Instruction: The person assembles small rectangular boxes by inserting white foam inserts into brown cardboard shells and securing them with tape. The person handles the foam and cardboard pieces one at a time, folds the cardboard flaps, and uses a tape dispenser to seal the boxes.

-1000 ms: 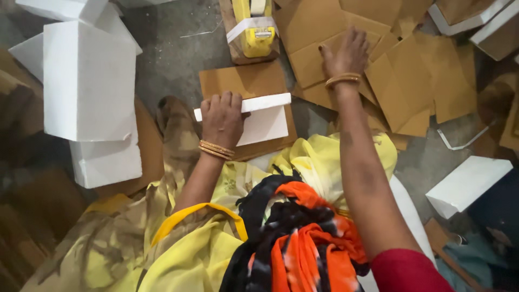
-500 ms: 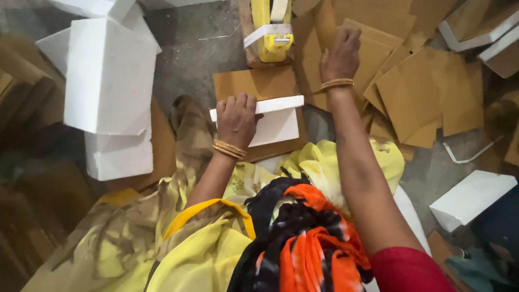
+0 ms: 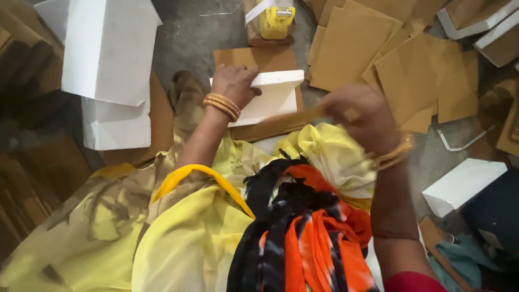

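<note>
Two hands work over the lap: the right hand (image 3: 359, 116), blurred, grips a thin brown cardboard strip (image 3: 294, 116) beside the white box (image 3: 270, 97), which the left hand (image 3: 233, 84) presses flat. Beyond, bare grey floor (image 3: 189, 38) lies between stacked white boxes (image 3: 111, 51) and loose cardboard sheets (image 3: 411, 70).

Left hand (image 3: 233, 85): stacked gold bangles (image 3: 221, 106) at the wrist. Right hand (image 3: 359, 116): gold bangles, blurred. Clothing: yellow garment (image 3: 178, 238), black-and-orange tie-dye scarf (image 3: 303, 232), red sleeve (image 3: 411, 282).
</note>
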